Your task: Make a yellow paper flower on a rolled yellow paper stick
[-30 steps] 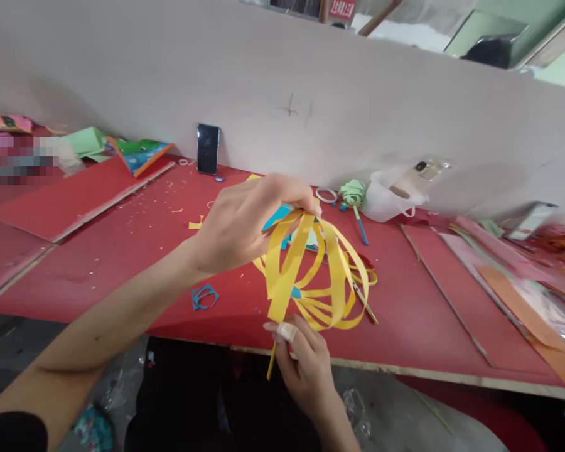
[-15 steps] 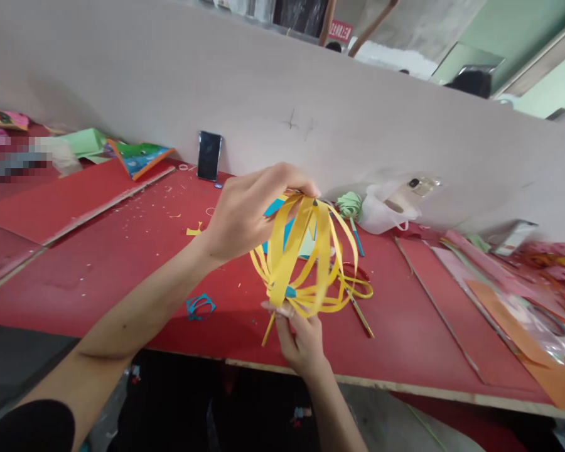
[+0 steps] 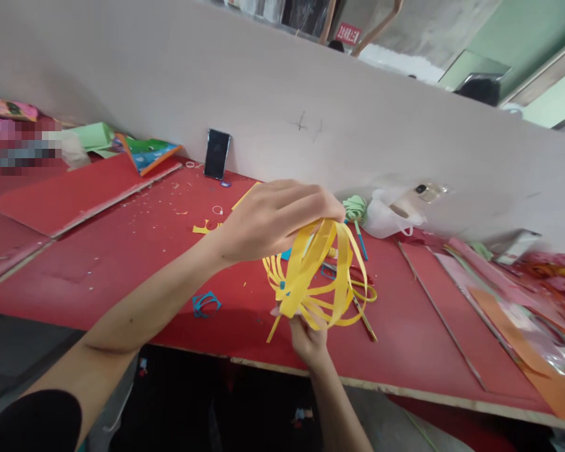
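Between my hands is an openwork ball of yellow paper strips [image 3: 306,273], with a small blue piece [image 3: 283,286] near its lower left. My left hand [image 3: 282,216] is curled over the top of the ball, its fingers closed on the gathered strips; the fingertips are partly hidden. Holding the ball from below, my right hand [image 3: 308,345] has its fingers closed at the base, mostly behind the strips. A yellow strip end [image 3: 274,329] sticks out at the lower left. Behind the ball on the right lie red-handled scissors [image 3: 360,274] and a pencil [image 3: 367,321].
On the red table [image 3: 136,263] lie a blue cut-out scrap [image 3: 206,304] and yellow scraps [image 3: 202,227]. A phone [image 3: 217,154] leans on the wall. Further right are a green paper rose [image 3: 355,207], a white plastic bag [image 3: 388,216] and orange paper [image 3: 541,376].
My left hand has slid over the top of the strip ball and flattened. The ball sits slightly lower and looks squashed, its top now covered. My right hand stays at the base.
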The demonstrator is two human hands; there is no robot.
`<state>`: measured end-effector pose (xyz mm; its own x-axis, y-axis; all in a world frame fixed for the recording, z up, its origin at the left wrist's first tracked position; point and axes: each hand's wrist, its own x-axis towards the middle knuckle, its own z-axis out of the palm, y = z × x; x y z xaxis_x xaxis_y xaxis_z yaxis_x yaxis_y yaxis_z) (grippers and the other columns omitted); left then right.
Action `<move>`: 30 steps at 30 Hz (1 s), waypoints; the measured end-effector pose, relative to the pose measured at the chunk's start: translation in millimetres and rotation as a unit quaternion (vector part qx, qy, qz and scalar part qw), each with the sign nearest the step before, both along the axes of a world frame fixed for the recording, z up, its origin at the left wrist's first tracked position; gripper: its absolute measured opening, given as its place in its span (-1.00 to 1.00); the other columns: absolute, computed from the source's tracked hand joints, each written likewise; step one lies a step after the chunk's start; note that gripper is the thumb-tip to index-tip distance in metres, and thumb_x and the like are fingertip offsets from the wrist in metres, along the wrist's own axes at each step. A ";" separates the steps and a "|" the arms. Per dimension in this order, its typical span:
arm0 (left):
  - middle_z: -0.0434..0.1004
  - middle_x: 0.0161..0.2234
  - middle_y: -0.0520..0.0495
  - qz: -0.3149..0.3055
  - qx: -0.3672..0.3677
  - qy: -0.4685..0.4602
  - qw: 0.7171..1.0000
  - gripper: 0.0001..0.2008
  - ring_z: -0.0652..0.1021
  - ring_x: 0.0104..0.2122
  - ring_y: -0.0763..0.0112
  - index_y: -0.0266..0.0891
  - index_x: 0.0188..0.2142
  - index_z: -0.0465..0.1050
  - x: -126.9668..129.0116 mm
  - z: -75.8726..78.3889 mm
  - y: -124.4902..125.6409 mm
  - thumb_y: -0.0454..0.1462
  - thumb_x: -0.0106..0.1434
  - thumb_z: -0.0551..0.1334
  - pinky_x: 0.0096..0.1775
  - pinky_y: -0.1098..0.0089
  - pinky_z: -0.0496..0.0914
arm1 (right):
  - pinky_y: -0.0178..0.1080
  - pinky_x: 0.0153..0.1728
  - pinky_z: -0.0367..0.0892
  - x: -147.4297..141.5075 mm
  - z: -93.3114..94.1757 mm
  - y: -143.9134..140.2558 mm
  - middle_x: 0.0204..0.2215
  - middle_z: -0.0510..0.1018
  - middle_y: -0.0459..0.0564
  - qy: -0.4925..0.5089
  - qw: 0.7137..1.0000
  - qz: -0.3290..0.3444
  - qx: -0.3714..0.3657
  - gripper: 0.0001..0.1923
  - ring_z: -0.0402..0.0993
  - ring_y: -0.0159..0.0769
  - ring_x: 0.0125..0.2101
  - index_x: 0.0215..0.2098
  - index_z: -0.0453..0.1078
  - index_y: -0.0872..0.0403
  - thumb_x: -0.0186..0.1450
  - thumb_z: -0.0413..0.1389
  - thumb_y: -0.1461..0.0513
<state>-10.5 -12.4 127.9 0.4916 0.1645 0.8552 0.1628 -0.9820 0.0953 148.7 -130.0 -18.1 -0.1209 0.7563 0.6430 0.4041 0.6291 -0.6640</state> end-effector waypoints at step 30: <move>0.58 -0.19 0.01 -0.002 -0.040 0.009 0.999 -0.84 0.59 -0.19 0.47 -0.08 -0.12 0.42 -5.0 -6.9 12.9 -0.29 0.38 0.10 -0.17 0.44 0.47 | -0.22 -0.32 0.49 -1.0 -7.3 -0.3 -0.43 0.65 -0.01 0.010 1.000 -0.012 -0.008 -0.68 0.61 -0.23 -0.37 -0.25 0.55 -0.01 0.38 -0.06 0.33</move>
<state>-15.5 0.5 121.0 0.5082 0.2311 0.8297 0.1620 -0.9718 0.1714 147.7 -130.3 -25.4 -0.0902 0.7688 0.6331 0.4053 0.6090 -0.6818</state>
